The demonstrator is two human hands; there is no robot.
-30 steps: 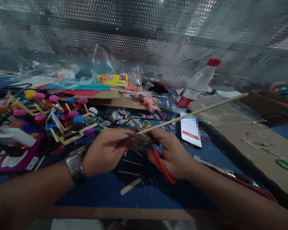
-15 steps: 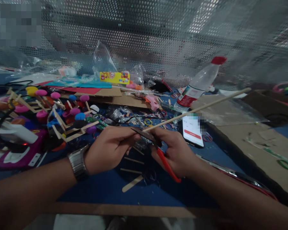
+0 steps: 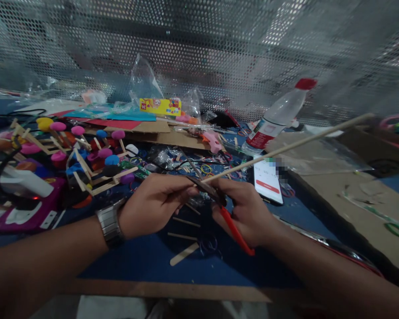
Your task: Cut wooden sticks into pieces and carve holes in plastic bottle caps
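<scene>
Between the fingers of my left hand (image 3: 156, 201) is the near end of a long thin wooden stick (image 3: 272, 153), which slants up to the right. Red-handled scissors (image 3: 234, 230) are gripped in my right hand (image 3: 249, 210), their blades crossing the stick close to my left fingertips. Whether the blades have bitten into the wood cannot be made out. Below my hands, several short stick pieces (image 3: 185, 221) and a flat craft stick (image 3: 183, 254) lie on the blue table (image 3: 126, 266), beside some dark rubber bands (image 3: 208, 243).
On the left are many craft-stick pieces with colourful balls (image 3: 104, 153) and a purple device (image 3: 33, 212) with a white plug. A red-capped bottle (image 3: 275, 117) leans behind a phone (image 3: 267, 181). Cardboard (image 3: 352, 208) lies right, a pink glue gun (image 3: 213, 141) further back.
The stick's far end has swung outward to the right and slightly up. Both hands and the scissors have shifted very slightly right in the view.
</scene>
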